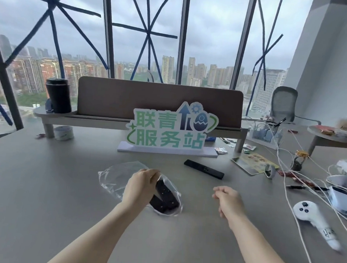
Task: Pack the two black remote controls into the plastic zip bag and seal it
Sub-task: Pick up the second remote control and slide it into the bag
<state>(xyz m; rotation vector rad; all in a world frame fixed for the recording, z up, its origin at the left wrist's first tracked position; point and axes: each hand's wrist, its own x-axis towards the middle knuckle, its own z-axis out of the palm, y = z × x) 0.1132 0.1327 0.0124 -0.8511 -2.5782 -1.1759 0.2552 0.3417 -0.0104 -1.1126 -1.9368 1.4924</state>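
On the grey desk (43, 184), the left hand (138, 187) pinches the mouth of a clear, crinkled plastic zip bag (117, 176), fingers closed on its upper edge. Inside the bag's near end lies a short, black, button-studded remote control (165, 193); a dark shape just beneath it could be a second piece or part of the same one, and I cannot tell which. The right hand (227, 199) hovers to the right of the bag, holding nothing, its fingers loosely curled and half open.

A long, slim black remote control (203, 169) lies flat on the desk beyond the right hand, well apart from the bag and in front of the white and green cut-out sign (168, 131). If this is the second remote, the packing looks half done, and the likely next move is a reach forward for it.

The risks come from the bag. Its film is limp, so the mouth may fold shut if the left hand loosens, and the long remote could then catch on the lip. Tilting the bag could let the remote inside slide out. The white cables (286, 191) at the right could snag a careless sleeve or wrist.
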